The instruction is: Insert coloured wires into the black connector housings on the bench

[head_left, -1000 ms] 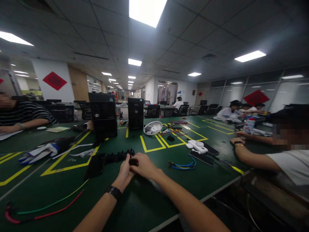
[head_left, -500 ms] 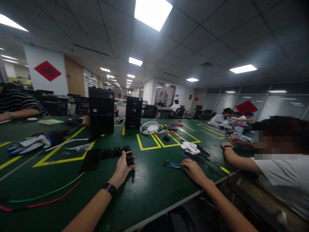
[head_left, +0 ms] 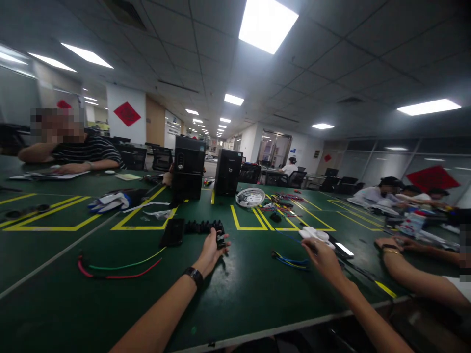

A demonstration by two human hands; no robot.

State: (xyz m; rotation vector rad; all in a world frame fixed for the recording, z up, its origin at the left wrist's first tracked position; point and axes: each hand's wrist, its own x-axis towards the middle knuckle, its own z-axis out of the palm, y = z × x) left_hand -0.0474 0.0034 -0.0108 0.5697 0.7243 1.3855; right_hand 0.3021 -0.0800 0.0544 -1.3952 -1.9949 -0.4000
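My left hand (head_left: pixel 214 252), palm up with the fingers curled, grips the near end of a black ridged strip (head_left: pixel 198 227). That strip runs left across the green table toward a black phone (head_left: pixel 172 232). My right hand (head_left: pixel 326 260) is raised slightly, thumb and fingers pinched together; what is between them is too small to make out. A bundle of blue and yellow wires (head_left: pixel 290 260) lies on the table just left of it. Behind the right hand sits a white plastic device (head_left: pixel 315 234), beside a phone with a lit screen (head_left: pixel 345 250).
Two black computer towers (head_left: pixel 228 172) stand at the back, with a white round basket (head_left: pixel 250 197) and loose coloured wires (head_left: pixel 290 206) to their right. Red and green wires (head_left: pixel 121 273) and gloves (head_left: pixel 114 201) lie left. Co-workers sit on both sides; one arm (head_left: pixel 412 264) rests nearby right.
The view has swung left, so everything sits further right. My right hand has lifted away from the wire bundle, which now lies apart from it. My left hand keeps hold of the black strip.
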